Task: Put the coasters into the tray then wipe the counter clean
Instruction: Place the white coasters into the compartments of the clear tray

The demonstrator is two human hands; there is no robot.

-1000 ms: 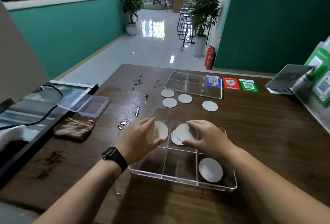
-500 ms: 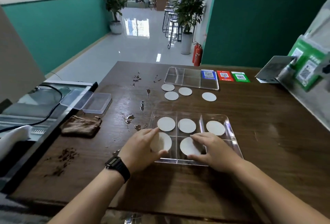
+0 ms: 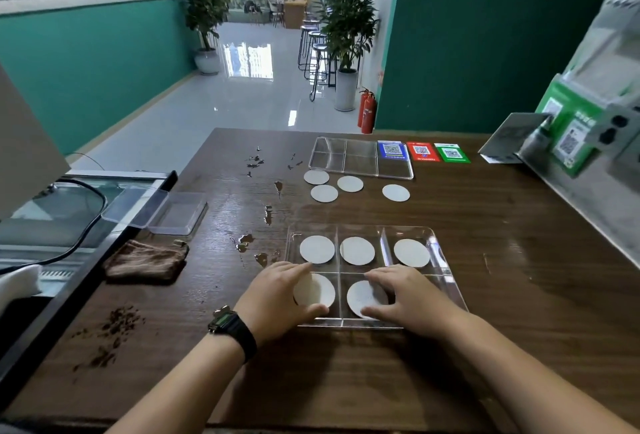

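The bench [image 3: 519, 277] is dark wood with visible grain, glossy where wet. The tray [image 3: 446, 281] is clear, shiny plastic. The coasters [image 3: 317, 249] look matt, pale and smooth. A brown cloth [image 3: 145, 262] lies rumpled and coarse. The lidded box [image 3: 169, 213] is translucent plastic.
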